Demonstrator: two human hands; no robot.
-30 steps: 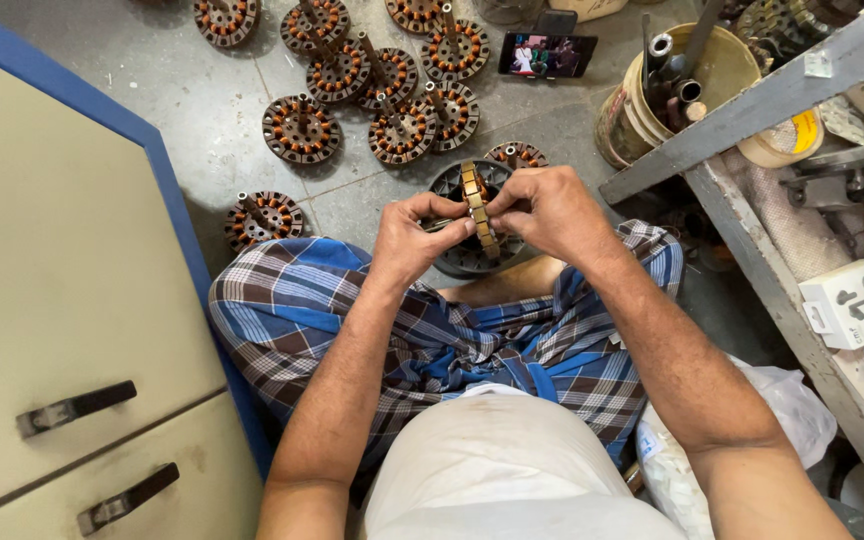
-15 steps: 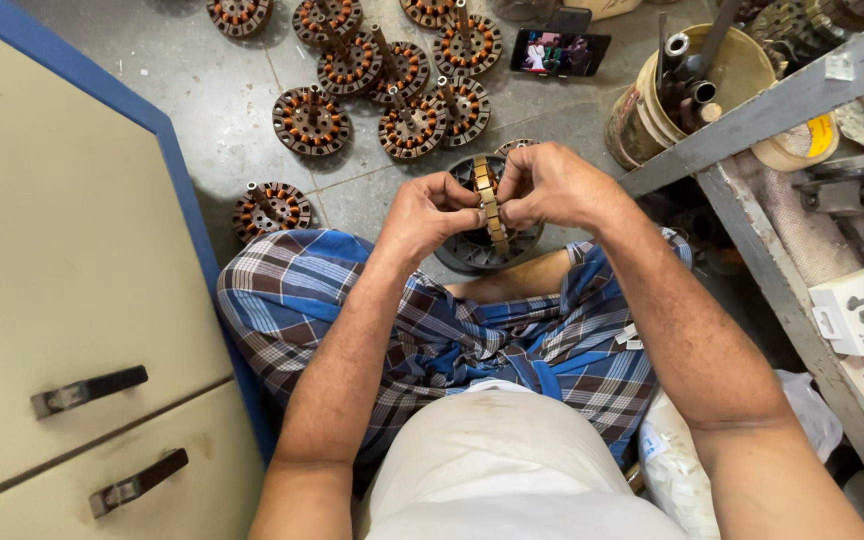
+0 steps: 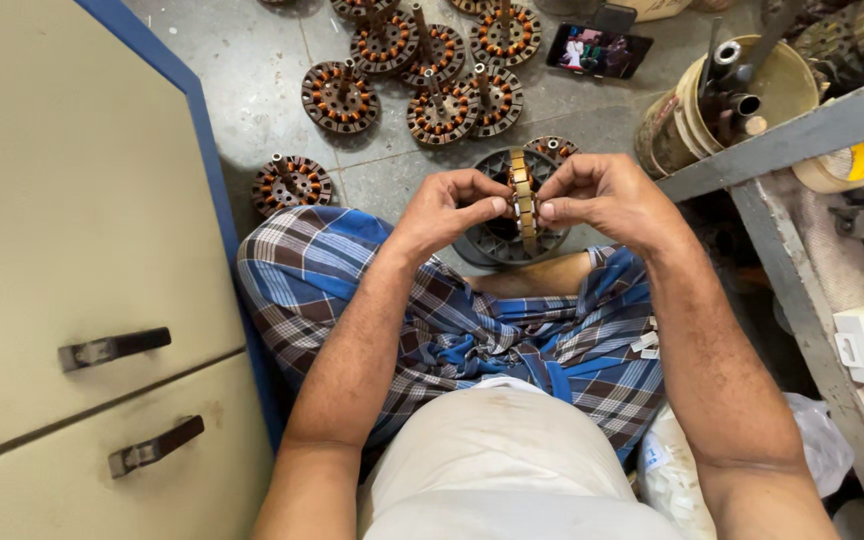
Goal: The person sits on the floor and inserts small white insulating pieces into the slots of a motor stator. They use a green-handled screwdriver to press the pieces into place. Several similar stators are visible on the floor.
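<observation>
Stator core, a round dark metal disc with slotted teeth [image 3: 497,235], rests on the person's lap over the blue checked cloth [image 3: 352,270], and it is the landmark for everything else here. Directly above its middle both hands are drawn close together, pinching a narrow strip of tan insulating paper or card [image 3: 523,195] that stands on edge. The left hand [image 3: 447,205] grips the strip from its left side with thumb and forefinger; the right hand [image 3: 607,195] does the same from the right side, fingertips nearly meeting across it. Both are closed on the strip, not on the core.

As a judgement of progress: this core shows no copper in its slots, whereas the finished-looking wound stators with orange copper coils [image 3: 422,70] lie spread on the grey concrete floor [image 3: 252,70] beyond it, farther from the person. One more wound stator [image 3: 292,185] sits on the floor to the core's left. So several units appear done, and the one in the lap seems at an early stage, with slot lining and winding left.

Farther beyond the core a phone [image 3: 597,50] lies on the floor; to its right stands a bucket of tools [image 3: 742,100]; to its left, a beige cabinet with dark handles [image 3: 112,348].
</observation>
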